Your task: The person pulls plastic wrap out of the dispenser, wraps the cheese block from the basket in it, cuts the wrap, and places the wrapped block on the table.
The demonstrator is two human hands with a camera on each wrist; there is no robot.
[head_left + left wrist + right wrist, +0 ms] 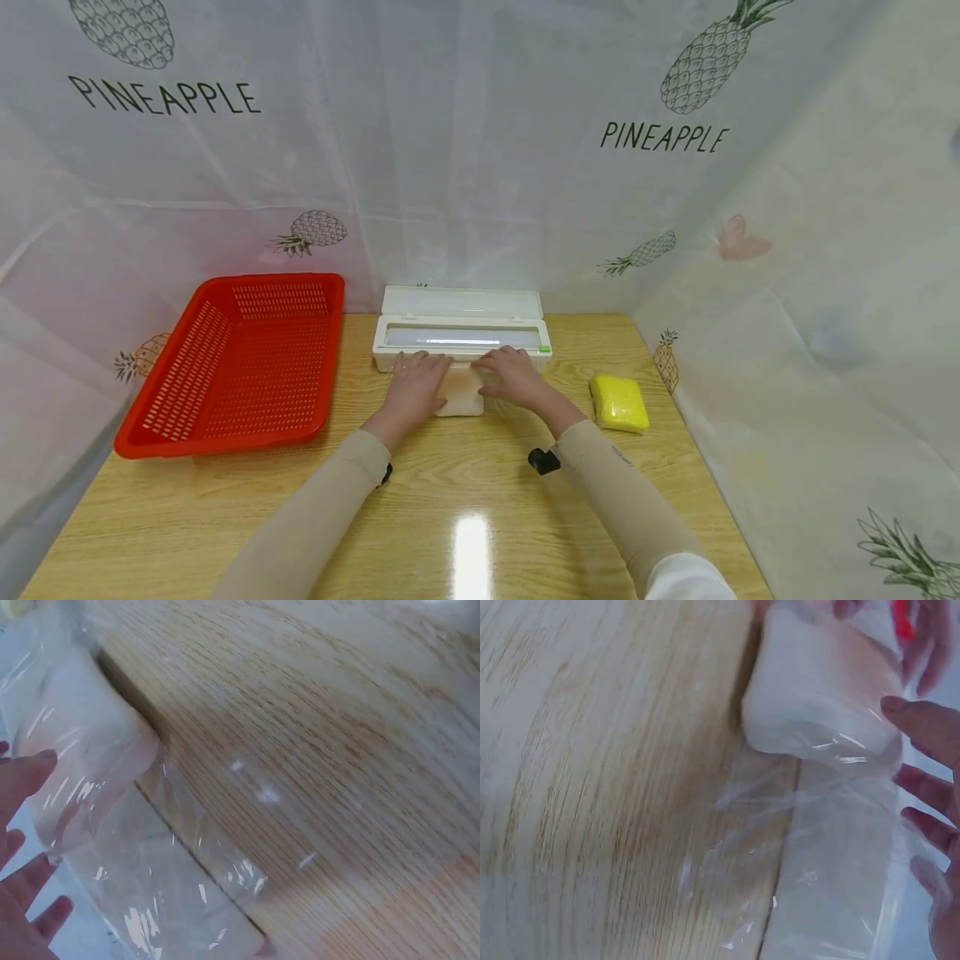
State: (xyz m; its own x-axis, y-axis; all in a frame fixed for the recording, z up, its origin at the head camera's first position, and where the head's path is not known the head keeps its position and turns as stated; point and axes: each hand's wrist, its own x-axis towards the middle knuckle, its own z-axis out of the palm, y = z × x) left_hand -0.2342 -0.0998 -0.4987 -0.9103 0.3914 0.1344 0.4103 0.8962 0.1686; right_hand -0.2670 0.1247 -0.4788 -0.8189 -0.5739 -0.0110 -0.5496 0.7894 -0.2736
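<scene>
White block: on the wooden tabletop [420,542], directly before the cling film dispenser [384,361], lid raised; the block [461,393] lies under clear film [161,900].
Left hand [411,387]: grip spread, thumb over the film-covered block, fingers toward the dispenser.
Right hand [517,380]: grip spread, thumb at the block's opposite side.
Red plastic basket [262,375]: left of the dispenser.
Yellow film-wrapped block [619,403]: near the tabletop's right edge.

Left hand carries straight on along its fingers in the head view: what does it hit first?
Most likely the front edge of the white film dispenser, just ahead of the left hand. The fingertips overlap it in the head view; depth is unclear, so they might pass above that edge.
</scene>
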